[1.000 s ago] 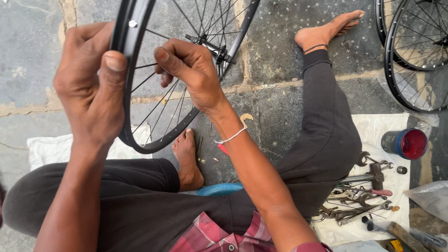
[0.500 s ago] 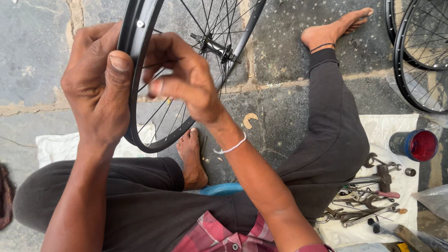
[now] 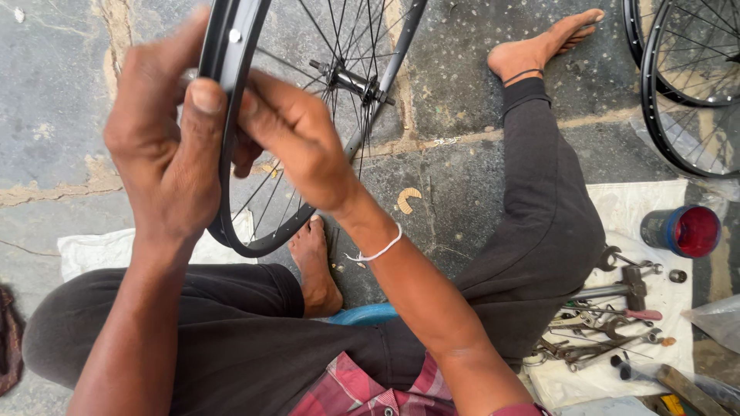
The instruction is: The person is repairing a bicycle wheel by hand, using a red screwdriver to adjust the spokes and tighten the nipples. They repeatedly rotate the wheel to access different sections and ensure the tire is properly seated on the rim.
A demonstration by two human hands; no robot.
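A black wheel is held upright in front of the seated person, its lower edge down near the bare foot on the stone floor. The rim is gripped by the left hand, thumb pressed on the near face and fingers wrapped behind, so that the wheel is kept steady and its inner channel is turned towards the eyes. The right hand is closed with its fingertips pinched together just inside the rim, beside the left thumb; whether something small is held between them cannot be told, since the fingers hide it. The spokes and the hub are seen beyond the hands, well clear of both.

The legs are spread, one folded in and one stretched out, which leaves room for the wheel between them. A white cloth is spread on the floor at the person's right, and spanners and other tools are laid on it within reach of the right arm (a hammer among them). A blue and red tin stands at the cloth's far edge. Two more wheels are lying at the upper right, apart from the work.
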